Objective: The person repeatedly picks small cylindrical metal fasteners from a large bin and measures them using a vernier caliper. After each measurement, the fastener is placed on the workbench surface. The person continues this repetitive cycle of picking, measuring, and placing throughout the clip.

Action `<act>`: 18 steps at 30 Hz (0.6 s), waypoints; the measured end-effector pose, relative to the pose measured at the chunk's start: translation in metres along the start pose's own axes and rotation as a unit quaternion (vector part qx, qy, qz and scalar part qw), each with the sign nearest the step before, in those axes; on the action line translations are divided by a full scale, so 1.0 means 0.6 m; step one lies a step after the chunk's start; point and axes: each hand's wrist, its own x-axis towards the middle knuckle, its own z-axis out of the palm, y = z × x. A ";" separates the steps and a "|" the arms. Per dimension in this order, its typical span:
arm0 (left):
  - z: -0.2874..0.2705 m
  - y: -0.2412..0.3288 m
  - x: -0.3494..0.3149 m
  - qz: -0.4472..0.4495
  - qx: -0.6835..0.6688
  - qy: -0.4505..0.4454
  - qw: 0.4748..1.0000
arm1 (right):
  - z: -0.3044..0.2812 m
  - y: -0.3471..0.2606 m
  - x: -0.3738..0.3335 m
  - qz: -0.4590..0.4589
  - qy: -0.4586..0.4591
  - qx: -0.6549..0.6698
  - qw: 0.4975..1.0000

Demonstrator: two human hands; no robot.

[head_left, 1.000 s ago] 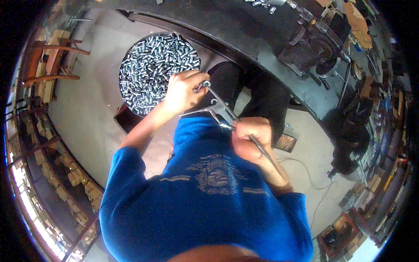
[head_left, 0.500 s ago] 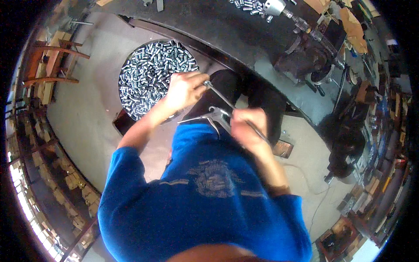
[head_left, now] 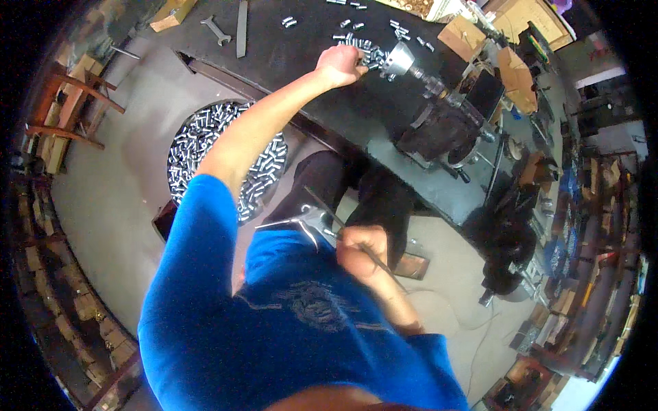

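Note:
My left hand (head_left: 340, 66) reaches over the dark bench to a heap of small shiny metal sleeves (head_left: 370, 55). Its fingers are curled at the heap's near edge, and what lies between them is hidden. Close to my waist, my right hand (head_left: 363, 248) is wrapped round a long thin dark metal rod (head_left: 323, 207); the rod points up and left, its far end free. A silver plier-like tool (head_left: 312, 220) with thin curved arms lies over my lap, beside the right hand. Left of my legs stands a round tub of metal sleeves (head_left: 271, 161), partly covered by my left arm.
A silver cone-shaped head (head_left: 397, 60) on a shaft adjoins the heap, running to a dark machine (head_left: 439, 133). An open-ended wrench (head_left: 216, 31) and a flat metal bar (head_left: 242, 29) lie on the bench. A wooden chair (head_left: 75, 113) stands left; loaded shelves line both sides.
My left hand has left the rod's tip and moved up and right to the heap on the bench. My right hand still grips the rod. The whole view has shifted.

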 end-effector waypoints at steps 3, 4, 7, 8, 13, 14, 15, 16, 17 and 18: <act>0.024 -0.021 0.047 0.014 -0.186 0.084 0.979 | -0.005 -0.003 0.000 -0.019 0.024 -0.012 0.999; 0.007 -0.006 0.050 -0.033 -0.272 0.044 0.961 | -0.009 0.003 -0.006 -0.024 0.029 -0.034 0.999; -0.034 -0.009 0.007 0.013 -0.247 0.037 0.968 | -0.008 -0.003 -0.010 -0.007 0.052 -0.051 0.997; -0.059 -0.003 -0.023 0.014 -0.234 0.024 0.972 | -0.008 0.001 -0.012 -0.004 0.053 -0.046 0.997; -0.118 -0.091 -0.234 0.004 -0.108 0.015 0.994 | -0.002 0.010 -0.007 -0.012 0.030 -0.033 0.999; -0.135 -0.090 -0.275 -0.058 -0.092 -0.024 0.994 | -0.001 0.010 -0.005 -0.009 0.025 -0.029 0.999; -0.123 -0.126 -0.323 -0.089 -0.046 -0.035 0.994 | 0.001 0.007 -0.003 -0.006 0.013 -0.024 1.000; -0.101 -0.164 -0.367 -0.110 -0.043 -0.039 0.992 | 0.001 0.005 -0.001 -0.004 0.005 -0.022 1.000; -0.084 -0.176 -0.400 -0.173 0.019 -0.083 0.981 | 0.000 0.005 0.003 -0.003 -0.005 -0.031 1.000; -0.066 -0.185 -0.423 -0.202 0.066 -0.126 0.969 | -0.001 0.006 0.005 -0.009 -0.022 -0.034 0.999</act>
